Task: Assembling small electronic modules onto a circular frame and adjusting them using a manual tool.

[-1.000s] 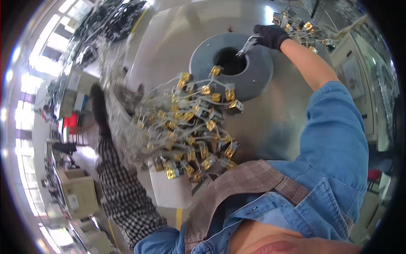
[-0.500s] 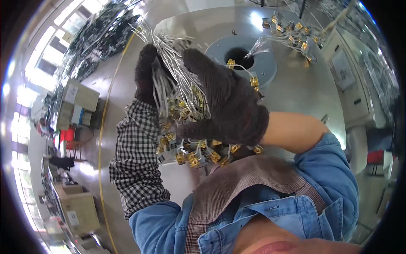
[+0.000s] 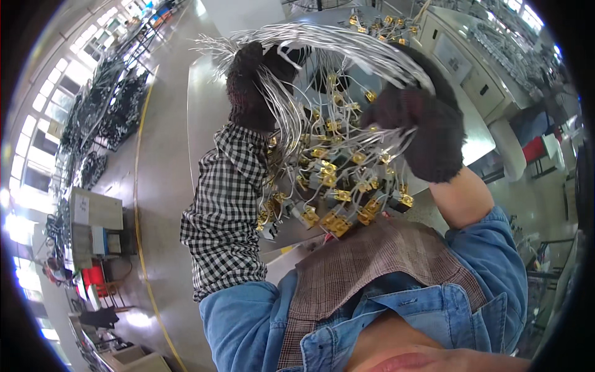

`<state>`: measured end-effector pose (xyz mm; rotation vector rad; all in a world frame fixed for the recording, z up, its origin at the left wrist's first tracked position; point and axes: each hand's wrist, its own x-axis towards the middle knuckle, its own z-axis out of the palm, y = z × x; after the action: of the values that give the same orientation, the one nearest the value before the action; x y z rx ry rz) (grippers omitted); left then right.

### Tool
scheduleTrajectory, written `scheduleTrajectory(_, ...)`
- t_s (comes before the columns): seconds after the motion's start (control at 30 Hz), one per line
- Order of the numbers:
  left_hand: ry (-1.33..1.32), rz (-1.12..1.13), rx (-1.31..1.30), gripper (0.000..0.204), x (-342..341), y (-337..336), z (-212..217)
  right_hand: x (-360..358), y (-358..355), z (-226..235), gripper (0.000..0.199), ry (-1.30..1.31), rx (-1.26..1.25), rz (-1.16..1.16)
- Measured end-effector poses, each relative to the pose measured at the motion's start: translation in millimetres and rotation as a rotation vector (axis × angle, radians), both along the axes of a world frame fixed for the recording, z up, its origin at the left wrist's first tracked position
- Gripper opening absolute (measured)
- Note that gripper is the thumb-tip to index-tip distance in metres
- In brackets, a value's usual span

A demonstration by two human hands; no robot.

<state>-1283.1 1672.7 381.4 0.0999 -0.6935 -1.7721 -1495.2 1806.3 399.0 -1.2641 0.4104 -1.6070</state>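
Observation:
A thick bundle of thin silvery-white wires (image 3: 347, 46) arches between my two dark-gloved hands. My left hand (image 3: 251, 90), below a checked sleeve, is closed round the bundle near its frayed loose ends; more strands hang down from it. On the right, my right hand (image 3: 431, 127) is closed round the other part of the wires, its fingertips partly hidden. Below and between the hands dangle many brass-coloured terminals with small grey connector blocks (image 3: 338, 223), spread in a loose tangle in front of my checked apron.
Under the wires is a grey metal table (image 3: 207, 111); its round plate and dark hole are mostly covered. More wires with brass ends (image 3: 387, 25) lie at its far side. A pale cabinet (image 3: 458, 59) stands to the right. Boxes (image 3: 96, 214) and a yellow floor line (image 3: 137, 204) are on the left.
My right hand has moved right, away from the left, so the wire bundle is now stretched in an arch between them. The terminals below have spread apart. The view has shifted too.

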Motion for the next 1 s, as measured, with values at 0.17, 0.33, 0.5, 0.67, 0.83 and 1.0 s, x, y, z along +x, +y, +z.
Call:
scheduleTrajectory(0.17,0.016,-0.038,0.06,0.04,18,-5,8,-4,29,13,0.056,-0.122,-0.076,-0.044)
scheduleTrajectory(0.33,-0.04,0.017,0.279,0.051,30,4,6,-39,45,-2,0.033,0.033,-0.144,0.056)
scheduleTrajectory(0.5,-0.118,0.229,0.05,0.042,25,-16,-2,-34,51,-15,0.035,0.01,-0.147,-0.03)
scheduleTrajectory(0.67,-0.132,0.266,0.059,0.027,31,-23,-17,-49,51,-26,0.035,0.056,-0.277,0.067)
scheduleTrajectory(0.83,-0.403,0.401,-0.105,0.033,55,-49,-32,-33,53,-33,0.024,-0.006,-0.303,0.083)
scheduleTrajectory(1.0,-0.349,0.332,-0.057,0.034,47,-48,-25,-27,38,-54,0.033,-0.04,-0.306,-0.025)
